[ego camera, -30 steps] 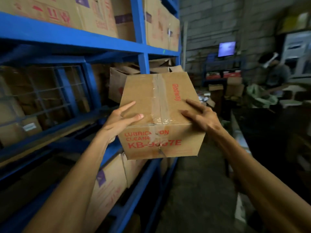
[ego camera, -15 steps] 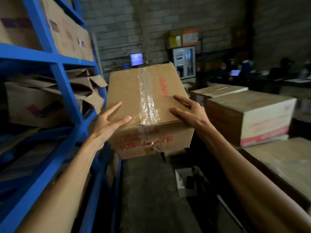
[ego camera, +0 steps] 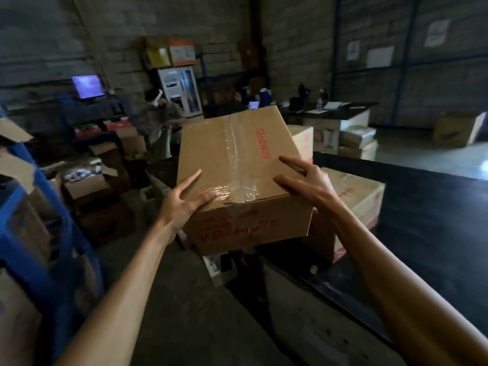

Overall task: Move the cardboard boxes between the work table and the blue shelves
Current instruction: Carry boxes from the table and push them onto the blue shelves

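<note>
One "Glodway" box [ego camera: 237, 165], red lettering

A dim warehouse room with grey block walls [ego camera: 298, 48] and a dark concrete floor [ego camera: 169, 307]. Far left, a lit monitor [ego camera: 88, 86] glows. A white cabinet [ego camera: 180, 92] stands at the far wall; paper notices [ego camera: 379, 56] hang far right.
</note>
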